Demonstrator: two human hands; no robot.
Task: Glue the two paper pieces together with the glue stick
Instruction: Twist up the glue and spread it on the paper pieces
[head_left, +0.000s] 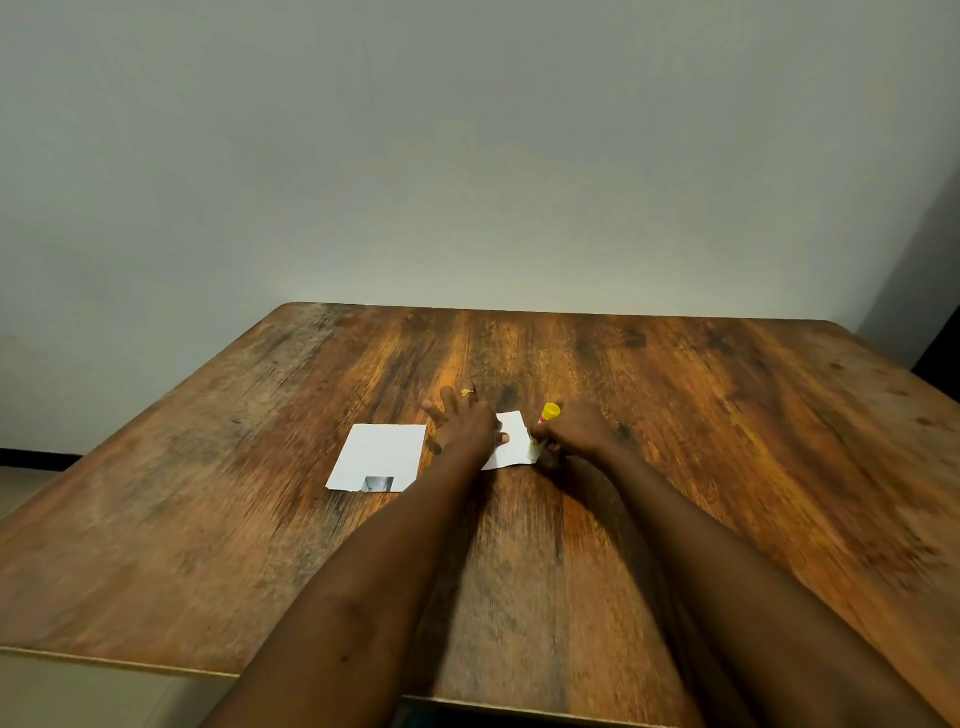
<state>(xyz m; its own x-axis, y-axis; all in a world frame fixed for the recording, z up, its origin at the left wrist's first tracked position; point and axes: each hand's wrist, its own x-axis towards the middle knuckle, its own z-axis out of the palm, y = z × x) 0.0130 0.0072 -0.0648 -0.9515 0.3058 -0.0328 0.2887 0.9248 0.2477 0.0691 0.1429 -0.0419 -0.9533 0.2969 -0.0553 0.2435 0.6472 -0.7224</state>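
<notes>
Two white paper pieces lie on the wooden table (675, 415). The left paper piece (382, 454) lies free and has a small dark printed patch at its near edge. My left hand (465, 423), fingers spread flat and a ring on one finger, presses down on the right paper piece (514, 441). My right hand (574, 431) grips the glue stick (549, 413), whose yellow end points up and away. Its lower tip touches the right edge of that paper. Both forearms reach in from the near edge.
A plain pale wall stands behind the table's far edge. A dark object shows at the far right edge of the view (943, 353). Floor is visible past the table's left side.
</notes>
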